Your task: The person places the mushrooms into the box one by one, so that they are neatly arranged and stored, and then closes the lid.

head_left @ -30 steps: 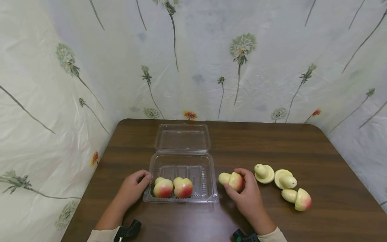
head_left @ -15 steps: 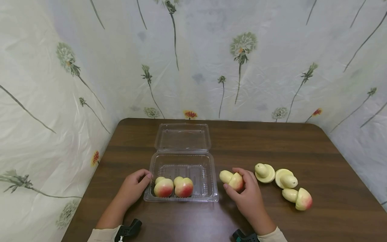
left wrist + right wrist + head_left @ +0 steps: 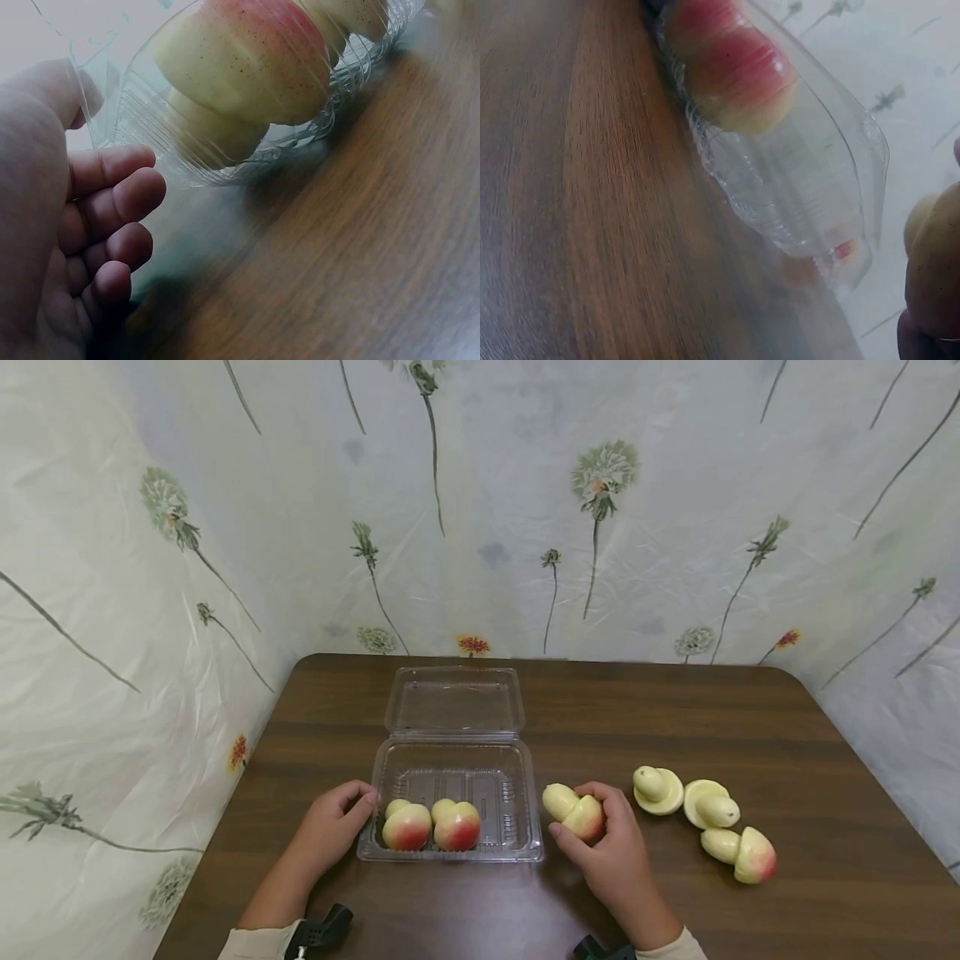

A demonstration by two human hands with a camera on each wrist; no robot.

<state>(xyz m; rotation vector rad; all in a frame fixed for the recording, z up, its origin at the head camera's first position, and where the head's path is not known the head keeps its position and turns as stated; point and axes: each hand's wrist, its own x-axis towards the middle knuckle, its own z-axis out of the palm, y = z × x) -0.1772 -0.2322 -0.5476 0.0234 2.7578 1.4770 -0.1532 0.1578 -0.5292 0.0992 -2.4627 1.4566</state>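
A clear plastic clamshell container (image 3: 489, 853) lies unlatched on the table, its lid (image 3: 454, 700) folded back. My left hand (image 3: 330, 822) pinches its left rim; in the left wrist view the thumb (image 3: 56, 86) is partly behind the clear plastic. Two mushroom-shaped pieces with red-and-yellow caps, a left one (image 3: 407, 828) and a right one (image 3: 457, 827), sit side by side along the container's front. To the right of the container, my right hand (image 3: 618, 852) grips another mushroom-shaped piece (image 3: 583, 817), its pale stem pointing left. In the right wrist view that piece (image 3: 936, 262) is cut off at the edge.
Right of my right hand lie three more mushroom-shaped pieces: one stem-up (image 3: 657, 791), one with its pale underside showing (image 3: 711, 804), one on its side (image 3: 738, 853). A flower-patterned sheet (image 3: 487, 527) hangs behind the brown wooden table (image 3: 637, 710).
My right hand and the mushroom-shaped piece in it have shifted and turned slightly. The left hand, the container and the other pieces have stayed in place.
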